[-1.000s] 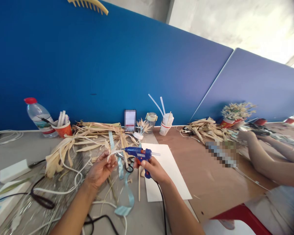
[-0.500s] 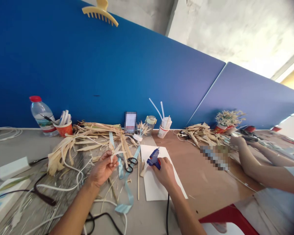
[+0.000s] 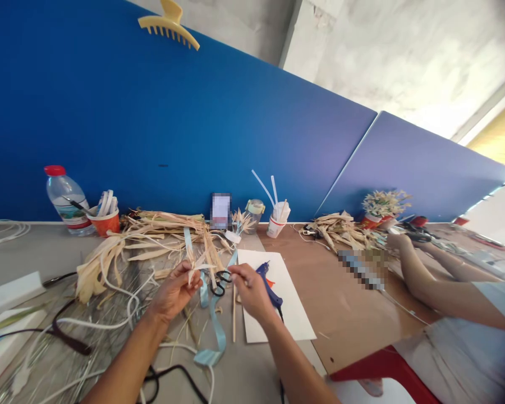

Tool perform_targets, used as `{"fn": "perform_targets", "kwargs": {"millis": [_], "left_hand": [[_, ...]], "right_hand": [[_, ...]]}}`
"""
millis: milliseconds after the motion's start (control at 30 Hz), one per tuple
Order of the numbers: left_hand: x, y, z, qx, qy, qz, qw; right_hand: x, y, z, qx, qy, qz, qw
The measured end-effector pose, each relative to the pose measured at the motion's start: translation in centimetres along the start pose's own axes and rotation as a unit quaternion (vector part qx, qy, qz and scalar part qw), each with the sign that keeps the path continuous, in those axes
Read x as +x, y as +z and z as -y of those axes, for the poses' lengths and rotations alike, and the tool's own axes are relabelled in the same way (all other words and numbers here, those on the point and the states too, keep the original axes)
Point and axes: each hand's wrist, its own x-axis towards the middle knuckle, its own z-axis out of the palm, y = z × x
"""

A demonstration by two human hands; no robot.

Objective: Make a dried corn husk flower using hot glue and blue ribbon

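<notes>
My left hand (image 3: 174, 292) pinches a small piece of dried straw leaf (image 3: 198, 264) above the table. My right hand (image 3: 249, 289) hovers close to it, fingers curled in a pinch near the black scissors (image 3: 220, 280); what they hold, if anything, I cannot make out. The blue glue gun (image 3: 268, 283) lies on the white sheet (image 3: 288, 303) just right of my right hand, its black cord running toward me. A light blue ribbon (image 3: 216, 331) and a thin wooden stick (image 3: 234, 314) lie below my hands.
A heap of dried leaves (image 3: 151, 238) covers the table's middle. A water bottle (image 3: 65, 199), an orange cup (image 3: 105, 221) and a white cup with glue sticks (image 3: 276, 221) stand along the blue partition. White and black cables trail left. Another person's arms (image 3: 429, 280) rest at the right.
My right hand carried the glue gun right, laid it down on the white sheet, let go and came back beside my left hand. My left hand kept the straw piece.
</notes>
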Motion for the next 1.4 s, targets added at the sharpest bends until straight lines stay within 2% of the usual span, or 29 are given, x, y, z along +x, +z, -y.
{"fn": "perform_targets", "kwargs": {"millis": [67, 133, 267, 500, 767, 933, 1100, 1233, 1333, 1400], "left_hand": [[0.0, -0.1, 0.0, 0.004, -0.009, -0.016, 1.000], [0.1, -0.4, 0.1, 0.008, -0.013, -0.044, 0.999], [0.4, -0.7, 0.3, 0.006, 0.003, -0.062, 0.998], [0.7, -0.5, 0.7, 0.052, 0.030, -0.068, 0.996], [0.9, -0.3, 1.5, 0.140, 0.098, -0.115, 0.978], [0.7, -0.2, 1.7, 0.241, 0.159, -0.160, 0.944], [0.2, 0.1, 2.0, 0.292, 0.223, -0.192, 0.910], [0.2, -0.1, 2.2, 0.344, 0.230, -0.209, 0.886], [0.4, -0.4, 2.2, 0.330, 0.207, -0.197, 0.900], [0.5, -0.5, 2.2, 0.309, 0.192, -0.180, 0.914]], "right_hand": [[0.4, 2.6, 1.6, 0.035, -0.016, 0.027, 0.999], [0.6, 4.6, 2.8, 0.055, -0.034, 0.028, 0.998], [0.4, 6.6, 3.5, 0.070, -0.069, 0.004, 0.995], [-0.2, 7.4, 2.3, 0.079, -0.068, -0.021, 0.994], [-0.3, 7.9, 1.8, 0.093, -0.054, -0.025, 0.994], [-0.3, 8.0, 1.8, 0.105, -0.047, -0.032, 0.993], [-0.5, 8.3, 1.9, 0.135, -0.029, -0.041, 0.990], [-0.5, 9.2, 1.2, 0.262, 0.048, -0.054, 0.962], [-0.4, 9.6, 0.7, 0.342, 0.115, -0.047, 0.931], [-0.4, 9.6, 0.6, 0.356, 0.129, -0.049, 0.924]]}}
